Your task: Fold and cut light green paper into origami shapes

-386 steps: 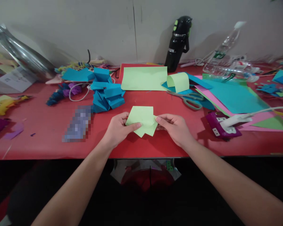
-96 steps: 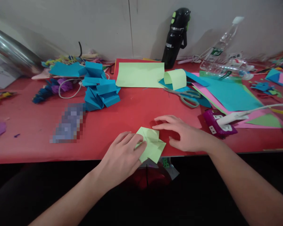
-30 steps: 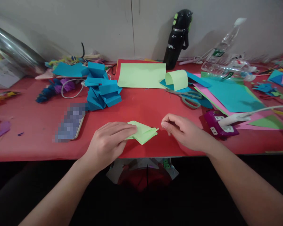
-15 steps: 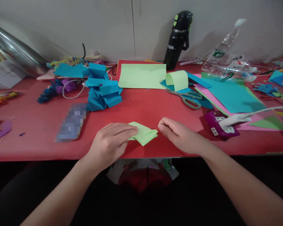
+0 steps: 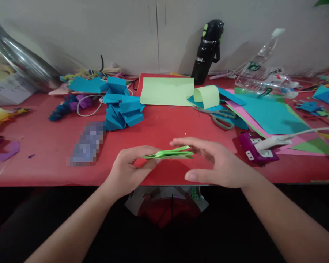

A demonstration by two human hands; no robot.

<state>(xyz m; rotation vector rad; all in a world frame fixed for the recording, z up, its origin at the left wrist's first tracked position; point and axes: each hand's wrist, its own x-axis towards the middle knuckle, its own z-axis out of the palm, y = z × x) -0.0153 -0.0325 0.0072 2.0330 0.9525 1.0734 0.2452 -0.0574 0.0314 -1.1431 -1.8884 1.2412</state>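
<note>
A piece of folded light green paper (image 5: 175, 152) is turned edge-on, its stacked layers facing me. My left hand (image 5: 133, 166) pinches its left end between thumb and fingers, just above the red tabletop (image 5: 164, 124). At the paper's right end is my right hand (image 5: 215, 160), thumb and fingers spread apart around that end. Whether its fingertips touch the paper I cannot tell. Beyond the hands lie a flat light green sheet (image 5: 167, 91) and a curled light green piece (image 5: 207, 96).
Scissors (image 5: 222, 118) lie right of centre. A purple power socket (image 5: 256, 148) with a white plug sits at the right, near coloured sheets (image 5: 271, 113). Blue folded paper (image 5: 123, 106) stands at left centre. A black bottle (image 5: 208, 51) and clear plastic bottles (image 5: 259, 65) are behind.
The folded paper has gone from lying flat to edge-on, raised in my left hand. My right hand has opened from a closed shape and come up to the paper's right end.
</note>
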